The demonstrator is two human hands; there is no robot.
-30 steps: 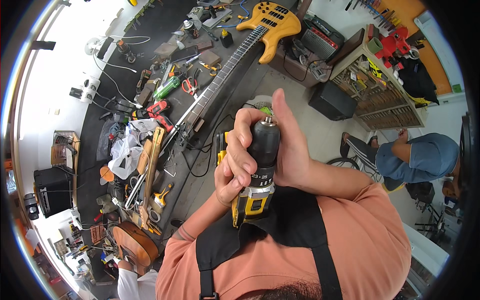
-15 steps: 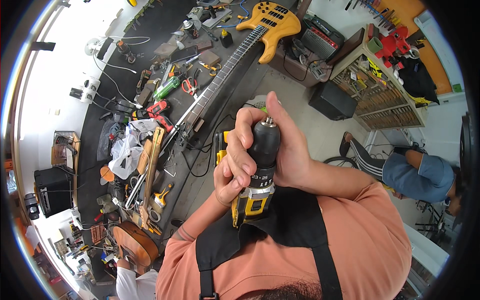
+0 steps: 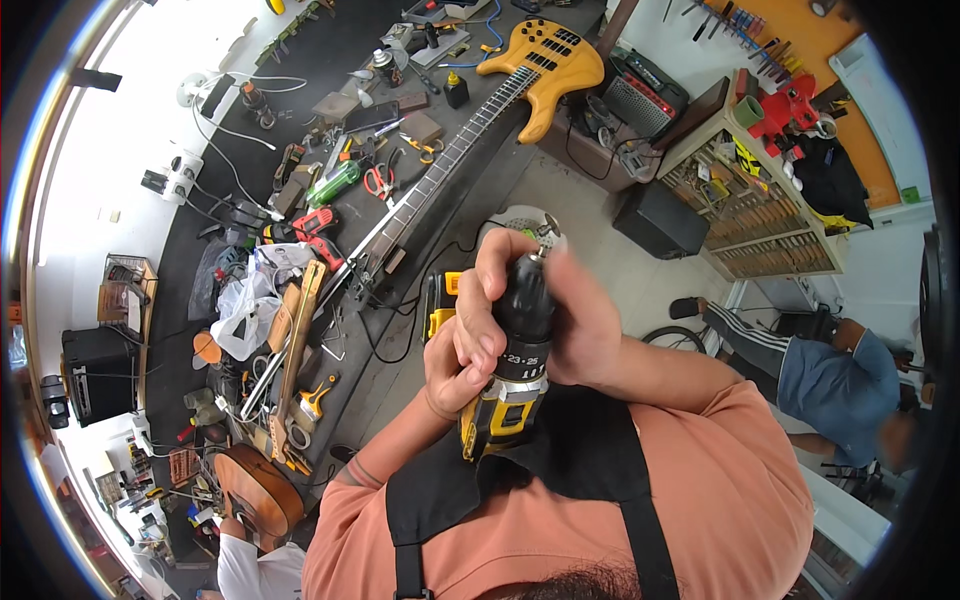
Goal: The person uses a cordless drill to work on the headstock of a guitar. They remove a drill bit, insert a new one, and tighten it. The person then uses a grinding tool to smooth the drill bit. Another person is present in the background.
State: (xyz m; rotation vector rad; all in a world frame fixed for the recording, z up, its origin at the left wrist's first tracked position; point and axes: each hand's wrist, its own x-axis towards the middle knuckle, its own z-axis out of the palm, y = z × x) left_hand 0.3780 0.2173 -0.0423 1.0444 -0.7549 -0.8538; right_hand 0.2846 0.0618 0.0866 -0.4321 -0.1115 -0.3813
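A yellow-and-black cordless drill (image 3: pixel 505 405) is held close to my chest, its black chuck (image 3: pixel 525 300) pointing away from me. My left hand (image 3: pixel 468 345) is closed around the drill from the left, fingers curled beside the chuck. My right hand (image 3: pixel 590 320) lies against the chuck's right side. Its thumb is smeared by motion near the chuck's mouth, and its other fingers are mostly hidden behind the drill. A small metal piece (image 3: pixel 549 228), perhaps a bit, shows at the tip. The drill's yellow battery (image 3: pixel 442 300) sticks out beyond my left hand.
A bass guitar (image 3: pixel 548 65) lies across the cluttered dark workbench (image 3: pixel 440 235). Scissors (image 3: pixel 380 180), a red power tool (image 3: pixel 318 232) and a plastic bag (image 3: pixel 247 315) lie there too. An acoustic guitar (image 3: pixel 258 490) is at lower left. One person (image 3: pixel 835 375) is at right, another (image 3: pixel 255 565) lower left.
The small metal piece now shows at the chuck's tip. My right thumb, upright before, has come down toward the chuck's mouth. The person at right has shifted lower in the view.
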